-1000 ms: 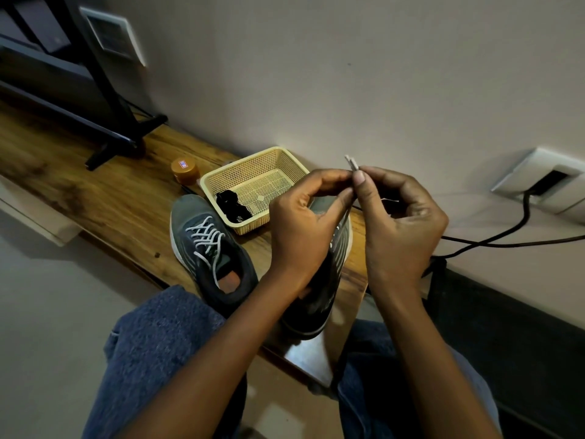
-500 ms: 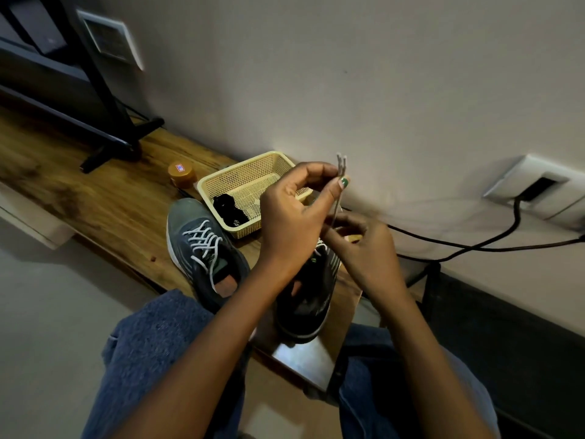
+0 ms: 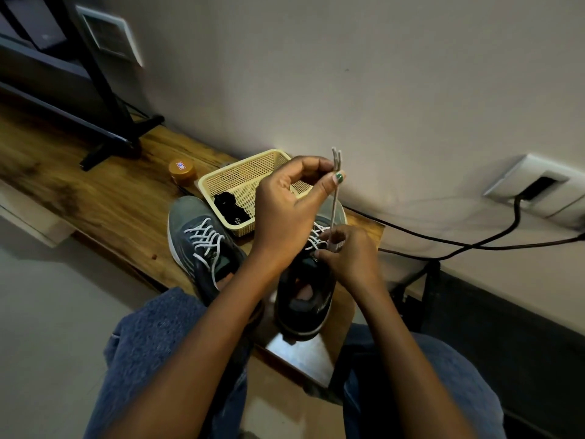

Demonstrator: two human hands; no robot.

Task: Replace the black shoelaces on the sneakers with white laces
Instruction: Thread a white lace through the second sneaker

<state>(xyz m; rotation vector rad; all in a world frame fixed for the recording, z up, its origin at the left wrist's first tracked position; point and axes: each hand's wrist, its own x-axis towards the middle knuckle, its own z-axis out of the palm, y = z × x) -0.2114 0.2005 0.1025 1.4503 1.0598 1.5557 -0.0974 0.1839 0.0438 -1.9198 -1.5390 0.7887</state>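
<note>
Since a second ago the right hand [image 3: 351, 251] has gone down to the grey sneaker [image 3: 305, 299] on the wooden bench [image 3: 104, 204], its fingers pinching the white lace [image 3: 334, 207] near the eyelets, while the left hand [image 3: 288, 207] pinches both lace tips together above. The lacing of this second sneaker seems almost done; next, I think, both ends must be pulled even and tied.

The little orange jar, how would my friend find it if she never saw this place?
Start at the long wooden bench that runs along the wall. Find the yellow basket near the two sneakers, then look just to its left. The little orange jar stands there alone on the wood, round and squat with a small label on its lid, the only orange thing around.
</note>
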